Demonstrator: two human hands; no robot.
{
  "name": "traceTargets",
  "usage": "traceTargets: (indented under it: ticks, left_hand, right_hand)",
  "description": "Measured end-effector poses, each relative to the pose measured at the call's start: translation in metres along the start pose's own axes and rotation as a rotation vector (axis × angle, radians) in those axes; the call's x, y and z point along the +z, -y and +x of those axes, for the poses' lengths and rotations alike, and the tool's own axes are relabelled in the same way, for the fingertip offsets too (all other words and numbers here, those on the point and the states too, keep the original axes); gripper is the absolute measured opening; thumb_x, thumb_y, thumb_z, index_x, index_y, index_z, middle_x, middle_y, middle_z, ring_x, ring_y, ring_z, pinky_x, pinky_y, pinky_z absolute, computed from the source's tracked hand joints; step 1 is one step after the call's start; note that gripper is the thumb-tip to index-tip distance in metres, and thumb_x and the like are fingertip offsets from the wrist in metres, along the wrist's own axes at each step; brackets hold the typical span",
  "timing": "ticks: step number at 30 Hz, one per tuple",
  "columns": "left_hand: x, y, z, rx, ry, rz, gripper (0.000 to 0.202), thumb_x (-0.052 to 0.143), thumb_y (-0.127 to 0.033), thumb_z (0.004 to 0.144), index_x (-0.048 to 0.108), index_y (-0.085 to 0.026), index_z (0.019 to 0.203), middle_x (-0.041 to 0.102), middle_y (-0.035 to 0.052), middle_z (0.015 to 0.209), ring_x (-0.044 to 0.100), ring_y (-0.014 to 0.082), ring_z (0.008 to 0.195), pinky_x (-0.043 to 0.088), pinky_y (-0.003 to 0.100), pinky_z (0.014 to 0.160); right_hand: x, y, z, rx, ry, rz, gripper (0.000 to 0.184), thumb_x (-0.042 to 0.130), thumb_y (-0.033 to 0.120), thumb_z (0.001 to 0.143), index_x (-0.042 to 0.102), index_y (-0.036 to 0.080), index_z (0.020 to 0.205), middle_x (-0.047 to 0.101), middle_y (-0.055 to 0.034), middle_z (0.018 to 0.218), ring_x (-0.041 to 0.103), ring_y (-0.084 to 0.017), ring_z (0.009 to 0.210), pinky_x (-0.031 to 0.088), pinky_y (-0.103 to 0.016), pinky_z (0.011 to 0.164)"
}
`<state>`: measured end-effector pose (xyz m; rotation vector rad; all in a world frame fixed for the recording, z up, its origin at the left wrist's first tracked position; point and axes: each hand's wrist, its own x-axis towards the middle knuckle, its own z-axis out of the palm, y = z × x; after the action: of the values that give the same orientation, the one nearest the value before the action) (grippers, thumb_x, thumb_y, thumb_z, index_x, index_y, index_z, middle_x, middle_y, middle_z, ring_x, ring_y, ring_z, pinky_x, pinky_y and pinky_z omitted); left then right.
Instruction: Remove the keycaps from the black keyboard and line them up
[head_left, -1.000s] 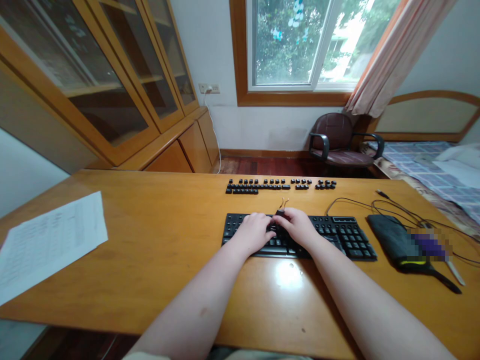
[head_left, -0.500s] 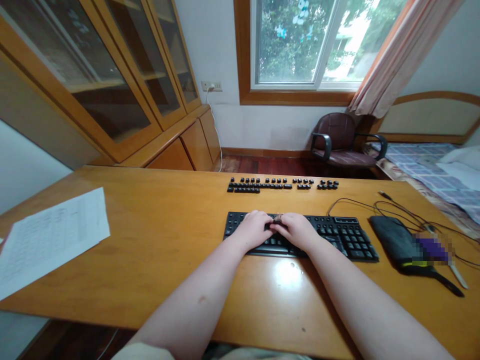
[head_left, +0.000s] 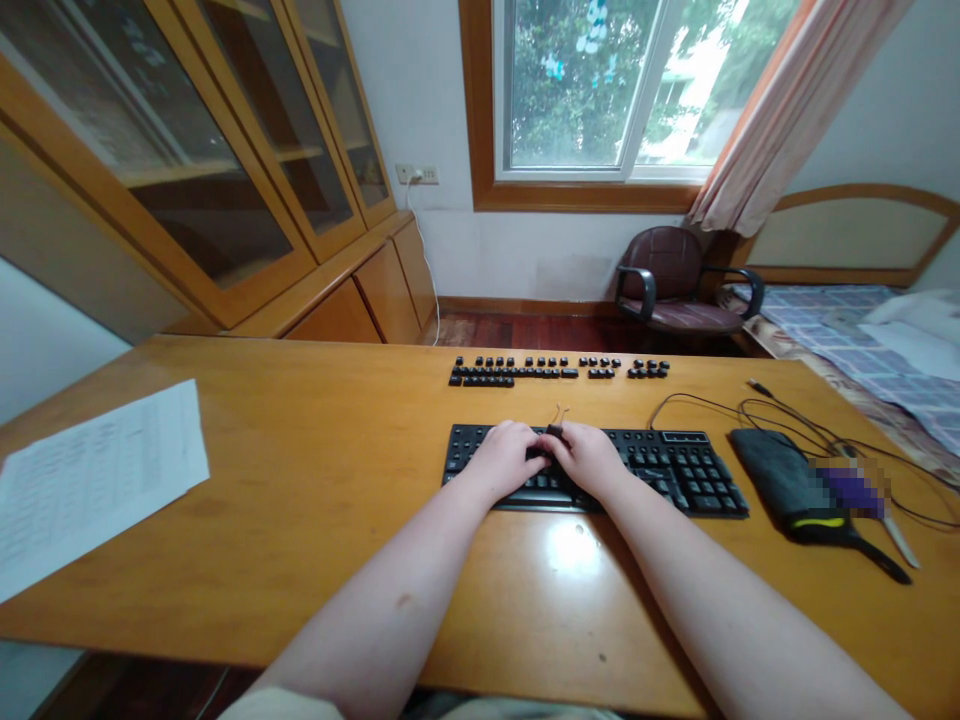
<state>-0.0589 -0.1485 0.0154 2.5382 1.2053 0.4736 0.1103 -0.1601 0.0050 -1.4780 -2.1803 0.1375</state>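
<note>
The right hand (head_left: 592, 458) is pinching a small black-handled keycap puller (head_left: 556, 430), whose two thin, coppery wires are sticking up just beyond the fingers; the left hand (head_left: 510, 452) is curling close beside it, and I cannot tell whether its fingers are gripping anything. The flat black plastic keyboard (head_left: 697, 475) is lying directly beneath both sets of fingers. With fingertips crowding so tightly, a slip could be scuffing the plastic or flicking a part away, I judge, and the slender wires could be bending if a finger is catching them. Well beyond the fingertips, loose blocky keycaps (head_left: 517, 372) are forming rows near the far edge of the smooth, glossy wooden desk (head_left: 337, 480), where a forward bump could be sending some over.
</note>
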Motion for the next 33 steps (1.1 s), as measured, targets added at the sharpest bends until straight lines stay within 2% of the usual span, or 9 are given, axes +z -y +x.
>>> traceTargets:
  ticks: [4, 9, 12, 16, 23, 33]
  left_hand:
    - [0.0016, 0.0009, -0.0002, 0.004, -0.020, -0.015, 0.017, 0.062, -0.035, 0.076, 0.066, -0.020, 0.085, 0.064, 0.0039, 0.083, 0.056, 0.0195, 0.082, 0.043, 0.031, 0.076]
    - [0.0041, 0.0036, 0.0005, -0.002, -0.023, -0.034, 0.018, 0.062, -0.036, 0.076, 0.065, -0.018, 0.079, 0.064, 0.0042, 0.082, 0.056, 0.0190, 0.080, 0.042, 0.030, 0.075]
    - [0.0040, 0.0036, 0.0008, -0.010, -0.019, -0.043, 0.017, 0.062, -0.034, 0.075, 0.065, -0.018, 0.078, 0.064, 0.0043, 0.080, 0.056, 0.0187, 0.079, 0.042, 0.030, 0.074]
    - [0.0039, 0.0030, 0.0005, -0.013, -0.028, -0.065, 0.017, 0.063, -0.034, 0.075, 0.067, -0.019, 0.082, 0.065, 0.0042, 0.082, 0.056, 0.0187, 0.080, 0.042, 0.030, 0.076]
    - [0.0035, 0.0017, 0.0005, -0.017, -0.032, -0.056, 0.017, 0.064, -0.033, 0.074, 0.068, -0.019, 0.085, 0.065, 0.0037, 0.080, 0.057, 0.0187, 0.080, 0.042, 0.030, 0.075]
    - [0.0032, 0.0032, 0.0000, 0.009, -0.051, -0.076, 0.016, 0.064, -0.033, 0.074, 0.067, -0.021, 0.084, 0.066, 0.0022, 0.082, 0.057, 0.0190, 0.079, 0.043, 0.031, 0.075]
  right_hand:
    - [-0.0001, -0.0001, -0.0007, -0.005, -0.012, -0.008, 0.030, 0.045, 0.038, 0.087, 0.058, 0.020, 0.066, 0.064, -0.0063, 0.063, 0.060, -0.019, 0.060, 0.040, -0.027, 0.056]
    - [-0.0021, 0.0010, -0.0041, -0.278, -0.057, -0.028, 0.028, 0.042, 0.031, 0.090, 0.060, 0.018, 0.073, 0.066, -0.0066, 0.065, 0.060, -0.015, 0.059, 0.041, -0.025, 0.058]
    - [-0.0011, 0.0013, -0.0054, -0.343, -0.122, -0.032, 0.026, 0.043, 0.028, 0.090, 0.059, 0.016, 0.073, 0.066, -0.0066, 0.064, 0.059, -0.015, 0.057, 0.041, -0.025, 0.058]
    - [0.0024, -0.0002, -0.0056, -0.235, -0.129, -0.027, 0.026, 0.045, 0.030, 0.089, 0.059, 0.017, 0.072, 0.065, -0.0054, 0.063, 0.059, -0.014, 0.056, 0.040, -0.024, 0.056]
    - [0.0027, -0.0020, -0.0025, -0.025, -0.035, -0.015, 0.032, 0.047, 0.037, 0.087, 0.056, 0.019, 0.063, 0.063, -0.0047, 0.061, 0.060, -0.016, 0.059, 0.039, -0.024, 0.055]
    - [-0.0015, -0.0003, 0.0029, 0.091, 0.037, 0.085, 0.029, 0.048, 0.036, 0.085, 0.058, 0.018, 0.066, 0.065, -0.0051, 0.064, 0.060, -0.018, 0.062, 0.040, -0.025, 0.058]
